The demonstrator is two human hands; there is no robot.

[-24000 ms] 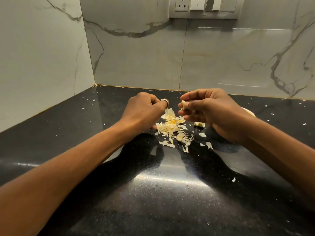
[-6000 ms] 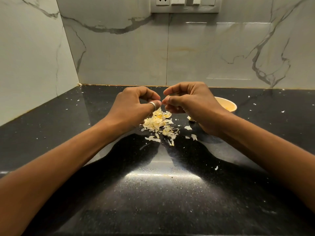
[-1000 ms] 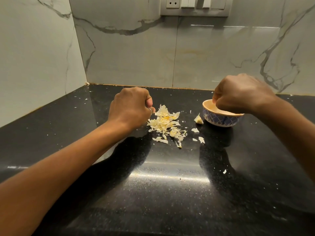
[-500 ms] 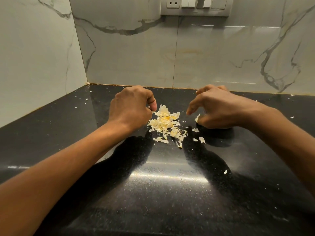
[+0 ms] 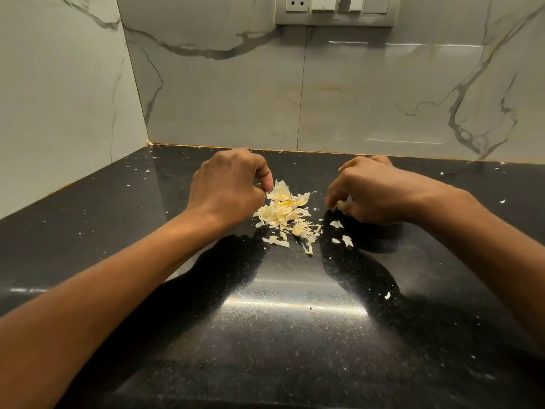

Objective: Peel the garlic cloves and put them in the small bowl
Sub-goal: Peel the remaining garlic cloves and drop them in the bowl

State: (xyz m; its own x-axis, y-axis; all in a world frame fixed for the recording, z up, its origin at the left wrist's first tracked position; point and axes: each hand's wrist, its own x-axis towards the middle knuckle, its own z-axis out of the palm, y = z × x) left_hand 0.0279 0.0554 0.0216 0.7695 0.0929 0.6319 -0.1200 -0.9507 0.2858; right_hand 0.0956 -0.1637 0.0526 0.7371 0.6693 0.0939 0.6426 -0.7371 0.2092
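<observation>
A pile of pale garlic peels point(image 5: 284, 212) lies on the black counter point(image 5: 295, 320) between my hands. My left hand point(image 5: 230, 187) sits curled in a fist at the pile's left edge, a ring on one finger, with nothing seen in it. My right hand point(image 5: 374, 193) is lowered to the counter right of the pile. Its fingertips pinch a small garlic clove point(image 5: 342, 205) that touches the surface. The small bowl is hidden behind my right hand.
Loose peel flakes point(image 5: 346, 240) are scattered right of the pile, and one point(image 5: 387, 296) lies nearer to me. Marble walls close the counter at the back and left. A socket and switch panel point(image 5: 336, 10) is on the back wall.
My right hand left the bowl, moved left and down to the counter, and now pinches the clove that lay beside the bowl. It now covers the bowl. My left hand stayed put.
</observation>
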